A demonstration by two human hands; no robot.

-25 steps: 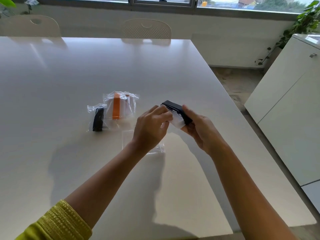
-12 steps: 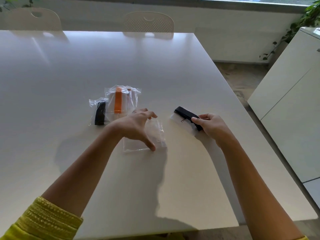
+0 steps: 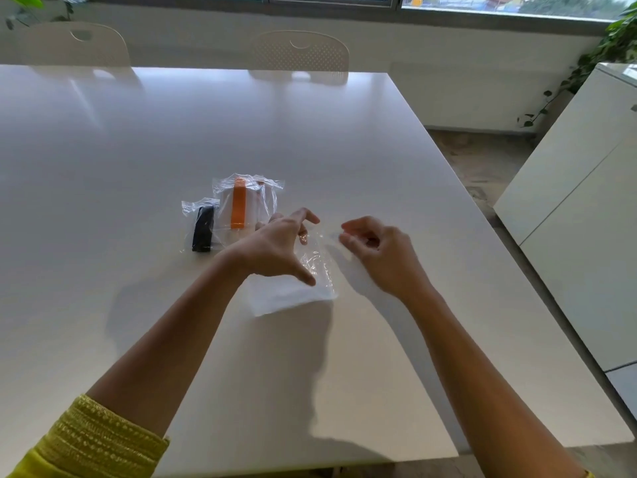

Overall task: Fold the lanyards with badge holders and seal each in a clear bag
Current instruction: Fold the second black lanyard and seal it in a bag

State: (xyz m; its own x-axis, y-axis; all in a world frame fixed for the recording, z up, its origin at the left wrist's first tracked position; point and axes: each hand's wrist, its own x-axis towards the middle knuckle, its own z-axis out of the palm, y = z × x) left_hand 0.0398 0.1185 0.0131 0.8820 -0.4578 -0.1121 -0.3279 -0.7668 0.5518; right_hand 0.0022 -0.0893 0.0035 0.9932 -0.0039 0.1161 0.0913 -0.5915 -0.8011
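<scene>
While the left hand (image 3: 275,248) spreads its fingers to pin the empty bag (image 3: 293,291) flat on the worktop (image 3: 344,150), the right hand (image 3: 379,251), at 3 o'clock of it, curls at the bag's mouth, probably to open it; whether it pinches film I cannot tell. No loose lanyard shows. Two sealed bags, black (image 3: 202,227) and orange (image 3: 241,201), lie at 10 o'clock.

empty clear bag (image 3: 296,291): flat on table | orange lanyard (image 3: 238,208), black lanyard (image 3: 203,229): bagged, side by side
</scene>
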